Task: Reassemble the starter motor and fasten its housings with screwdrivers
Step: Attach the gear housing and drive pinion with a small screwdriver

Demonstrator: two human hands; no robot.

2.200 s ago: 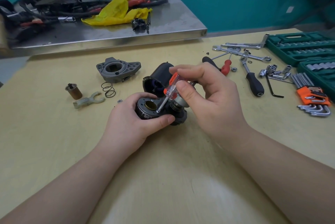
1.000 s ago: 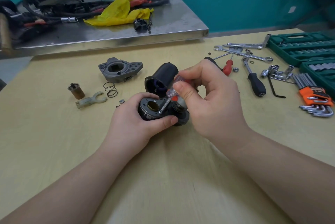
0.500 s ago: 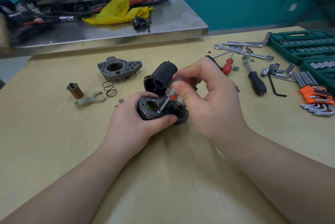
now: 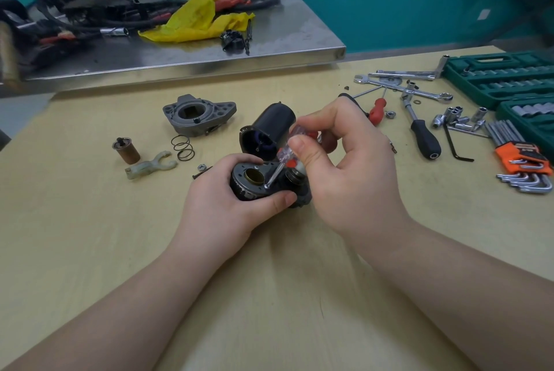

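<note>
Centrally, left hand point(image 4: 223, 208) curled round dark round starter motor housing with brass bushing point(image 4: 254, 181), thumb on near rim, resting on pale wooden table point(image 4: 90, 235). Right hand point(image 4: 347, 166) pinching clear-and-red-handled small screwdriver point(image 4: 286, 150), fingers closed tight, tip touching housing face right of bushing. Just behind, black cylindrical motor casing point(image 4: 271, 130); farther left, grey cast end bracket point(image 4: 199, 114). Versus half a second ago: same grips, screwdriver tip at same spot, hardly any shift.
</note>
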